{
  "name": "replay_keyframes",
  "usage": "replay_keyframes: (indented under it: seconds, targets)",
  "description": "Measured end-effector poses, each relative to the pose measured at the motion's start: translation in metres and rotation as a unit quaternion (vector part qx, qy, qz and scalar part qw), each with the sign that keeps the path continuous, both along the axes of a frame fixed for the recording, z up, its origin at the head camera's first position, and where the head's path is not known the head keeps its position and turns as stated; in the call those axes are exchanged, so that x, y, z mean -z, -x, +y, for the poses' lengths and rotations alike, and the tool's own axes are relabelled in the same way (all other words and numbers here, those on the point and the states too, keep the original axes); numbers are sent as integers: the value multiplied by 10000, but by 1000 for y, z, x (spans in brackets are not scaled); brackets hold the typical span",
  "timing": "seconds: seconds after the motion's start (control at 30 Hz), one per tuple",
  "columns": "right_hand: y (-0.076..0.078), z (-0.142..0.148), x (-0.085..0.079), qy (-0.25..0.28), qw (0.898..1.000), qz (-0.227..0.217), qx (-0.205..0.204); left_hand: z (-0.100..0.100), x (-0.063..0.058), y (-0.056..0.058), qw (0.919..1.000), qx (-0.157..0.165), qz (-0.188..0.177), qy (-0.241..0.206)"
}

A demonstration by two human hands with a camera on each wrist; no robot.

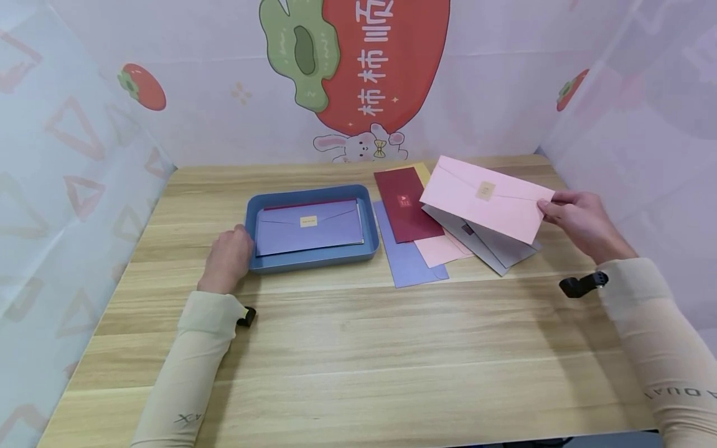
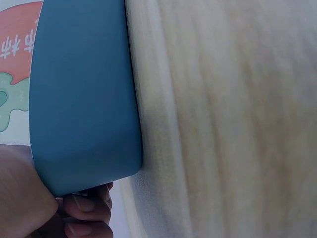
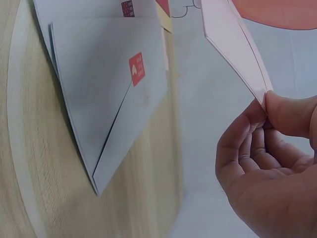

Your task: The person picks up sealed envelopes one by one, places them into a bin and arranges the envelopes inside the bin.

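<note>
My right hand [image 1: 585, 224] pinches a pink envelope [image 1: 459, 186] with a tan label between thumb and fingers at its right end. Raised and tilted, the envelope overlaps a loose pile in the head view. The right wrist view shows the thumb on one face of the pink envelope [image 3: 235, 47] and curled fingers behind it. At the left, my left hand [image 1: 226, 256] grips the end of a blue tray [image 1: 313, 262], its fingers curled against the outer wall in the left wrist view. A purple envelope [image 1: 308, 233] with a cream label lies on top of others inside the tray.
Right of the tray, the pile includes a dark red envelope [image 1: 400, 214], a purple envelope [image 1: 411, 267], another pink envelope [image 1: 439, 251] and grey envelopes [image 3: 106, 74]. A yellow edge [image 1: 424, 172] shows behind. Printed cloth walls [image 1: 213, 124] enclose the wooden table [image 1: 358, 367].
</note>
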State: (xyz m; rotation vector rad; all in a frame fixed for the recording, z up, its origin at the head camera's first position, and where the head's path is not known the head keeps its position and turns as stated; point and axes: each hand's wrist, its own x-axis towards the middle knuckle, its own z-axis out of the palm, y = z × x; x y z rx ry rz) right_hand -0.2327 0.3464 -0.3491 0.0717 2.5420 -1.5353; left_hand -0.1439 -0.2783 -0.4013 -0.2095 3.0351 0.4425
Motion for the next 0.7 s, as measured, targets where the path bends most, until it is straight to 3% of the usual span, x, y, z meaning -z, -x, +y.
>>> replay_keyframes:
  seconds: [0.27,0.7]
  targets:
    - [0,-8,-6,-658,9974,-132,-266,0,1,-1,10000,44,49,11]
    - [4,-26,-13,-582,9968,-304,-461,-1,2,0,10000,-15,16,-81]
